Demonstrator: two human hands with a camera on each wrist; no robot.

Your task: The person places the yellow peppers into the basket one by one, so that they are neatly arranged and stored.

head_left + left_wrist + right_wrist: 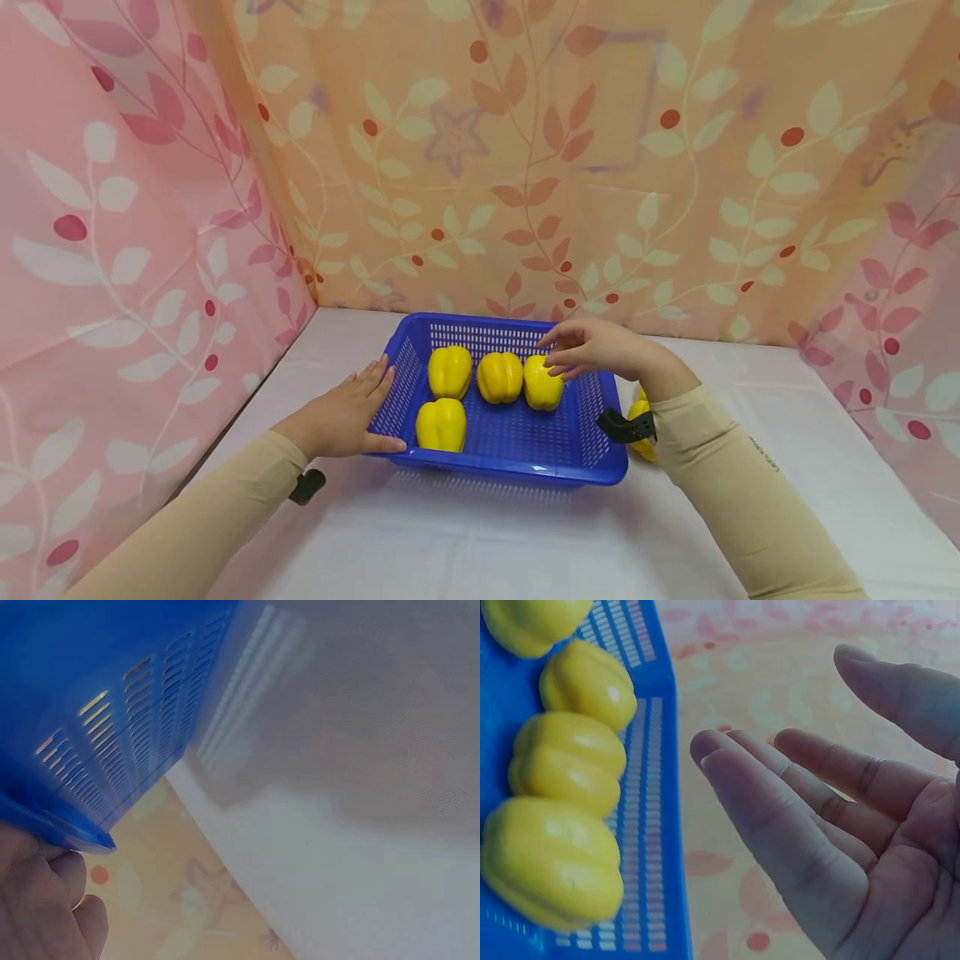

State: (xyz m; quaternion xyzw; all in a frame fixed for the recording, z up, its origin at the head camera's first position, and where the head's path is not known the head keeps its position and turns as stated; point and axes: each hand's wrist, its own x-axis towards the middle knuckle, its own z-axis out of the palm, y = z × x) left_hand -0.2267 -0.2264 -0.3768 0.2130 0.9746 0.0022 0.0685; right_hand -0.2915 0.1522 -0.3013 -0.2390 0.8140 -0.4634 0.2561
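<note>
A blue plastic basket point(517, 472) with slotted walls holds several yellow bell peppers point(499, 377). Three stand in a row along its back part and one bell pepper point(441, 425) sits at the front left. My left hand point(348, 408) rests on the basket's left rim, thumb along the front corner; the left wrist view shows its fingers point(71, 881) at the rim. Above the back right bell pepper point(542, 390) hovers my right hand point(596, 346). Nothing lies in its palm, and its fingers point(780, 817) are extended and spread in the right wrist view.
Outside the basket, to its right, something yellow like a bell pepper point(642, 450) is partly hidden behind the right wrist and its black strap. The white-covered table point(480, 550) is bounded by a leaf-patterned curtain point(465, 208) behind and pink ones at the sides.
</note>
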